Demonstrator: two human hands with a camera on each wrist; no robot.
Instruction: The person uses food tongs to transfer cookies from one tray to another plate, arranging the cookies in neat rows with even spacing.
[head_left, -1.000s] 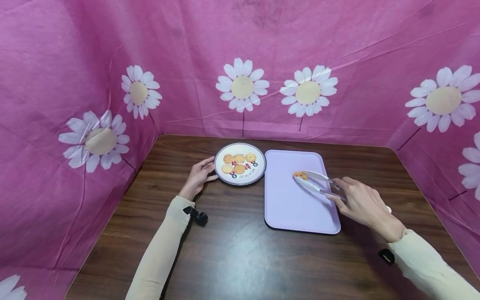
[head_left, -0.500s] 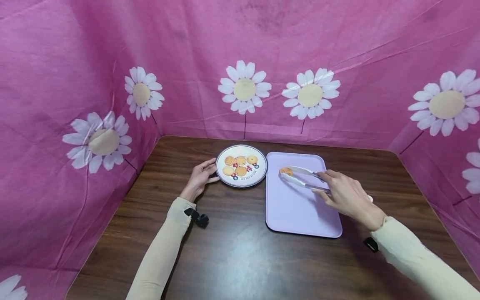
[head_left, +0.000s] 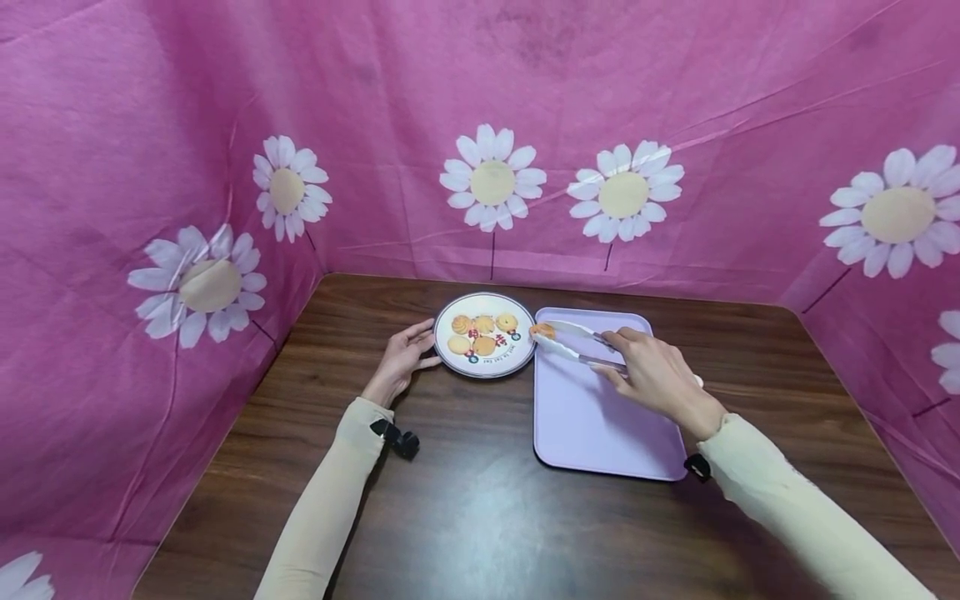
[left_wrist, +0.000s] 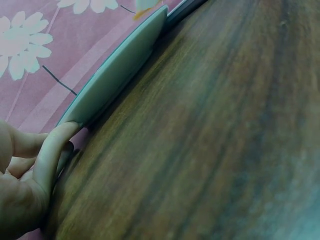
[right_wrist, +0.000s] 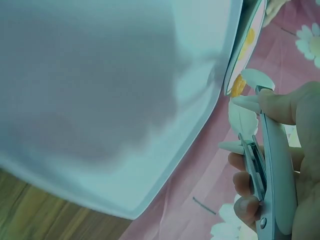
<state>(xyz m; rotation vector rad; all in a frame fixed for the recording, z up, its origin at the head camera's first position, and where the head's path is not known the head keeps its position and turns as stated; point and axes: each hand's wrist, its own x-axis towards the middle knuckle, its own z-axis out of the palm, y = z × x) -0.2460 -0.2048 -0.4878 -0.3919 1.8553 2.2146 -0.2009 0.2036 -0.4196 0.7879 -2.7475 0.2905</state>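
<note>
At the left of the tray, a round white plate (head_left: pixel 486 367) with a dark rim and printed text bears several small baked cookies (head_left: pixel 483 344). My left hand (head_left: pixel 401 358) touches the plate's left rim with extended fingers and thumb; in the left wrist view the thumb (left_wrist: pixel 57 142) meets the rim from the near side. My right hand (head_left: pixel 660 373) grips a pair of tongs (head_left: pixel 592 360) with pale tips. Between those tips is an orange-brown cookie (head_left: pixel 542 332), over the seam where plate and tray meet. The right wrist view shows the tongs edge-on.
A light purple rectangular tray (head_left: pixel 600 425) lies directly right of the plate, under the tongs. Both are on a dark wood table (head_left: pixel 465 475). A pink cloth (head_left: pixel 390 167) with white daisies stands behind the table and along its sides.
My right hand has moved left with the tongs and the cookie, from over the middle of the tray to the plate's right edge. The left hand stays at the plate's rim.
</note>
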